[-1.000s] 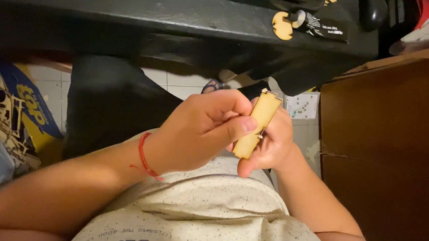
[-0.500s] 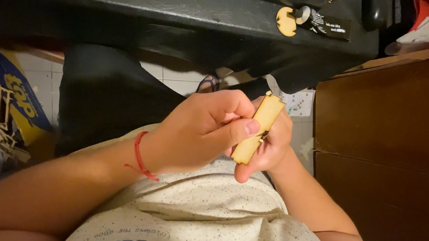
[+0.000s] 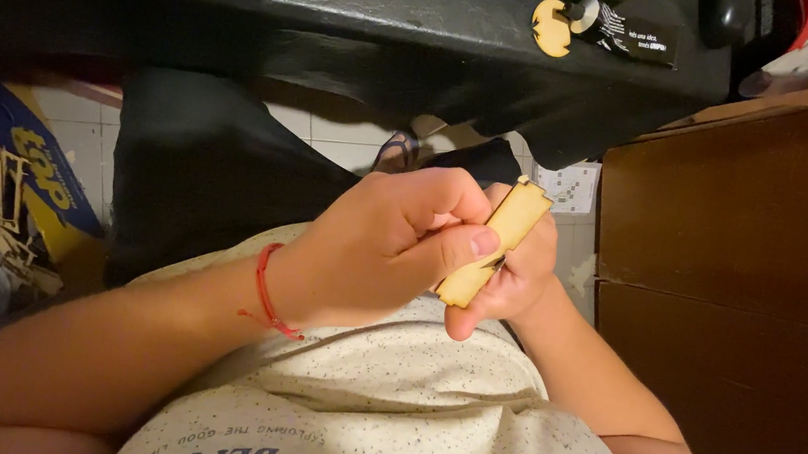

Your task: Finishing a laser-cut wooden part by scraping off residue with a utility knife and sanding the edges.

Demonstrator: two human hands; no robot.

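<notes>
A small flat rectangular piece of pale wood is held in front of my chest, tilted with its notched top end up to the right. My left hand, with a red string bracelet at the wrist, grips it with the thumb pressed across its face. My right hand wraps around the piece from behind and below, its fingers curled under the lower end. Both hands touch each other over the wood. Something thin and dark shows between thumb and wood, too small to identify.
A black tabletop edge runs across the top, with a yellow round cut-out on it. A brown wooden cabinet stands at the right. A blue and yellow box lies on the tiled floor at left.
The hands and the wooden piece stay together; the view has shifted slightly, and the piece sits a little higher and more upright than a second ago.
</notes>
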